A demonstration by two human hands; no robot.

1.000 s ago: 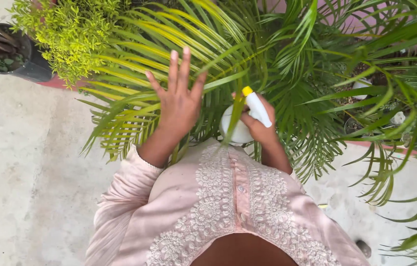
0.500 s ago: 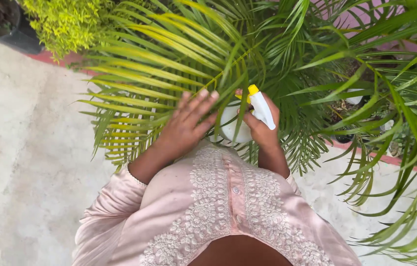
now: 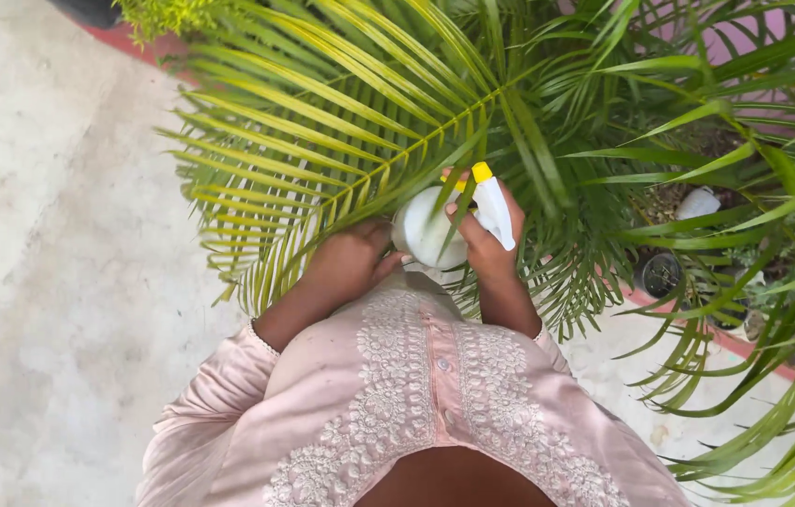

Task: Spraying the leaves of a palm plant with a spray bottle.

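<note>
My right hand (image 3: pixel 484 246) grips a white spray bottle (image 3: pixel 433 228) with a yellow nozzle tip, held in front of my chest and pointed into a palm plant. My left hand (image 3: pixel 349 261) is tucked under a long yellow-green palm frond (image 3: pixel 322 160), fingers curled and partly hidden by the leaflets, just left of the bottle's round body. I cannot tell whether it pinches a leaflet. My pink embroidered top fills the lower middle of the view.
Dense green palm fronds (image 3: pixel 698 141) spread across the top and right. A small dark pot (image 3: pixel 660 274) and a white object (image 3: pixel 700 202) sit among the stems at right. Pale concrete floor (image 3: pixel 50 263) lies to the left, with a red kerb (image 3: pixel 135 42) at the top.
My left hand dropped from an open, raised spread to a curled position under the frond beside the bottle. The view shifted right and closer to the palm.
</note>
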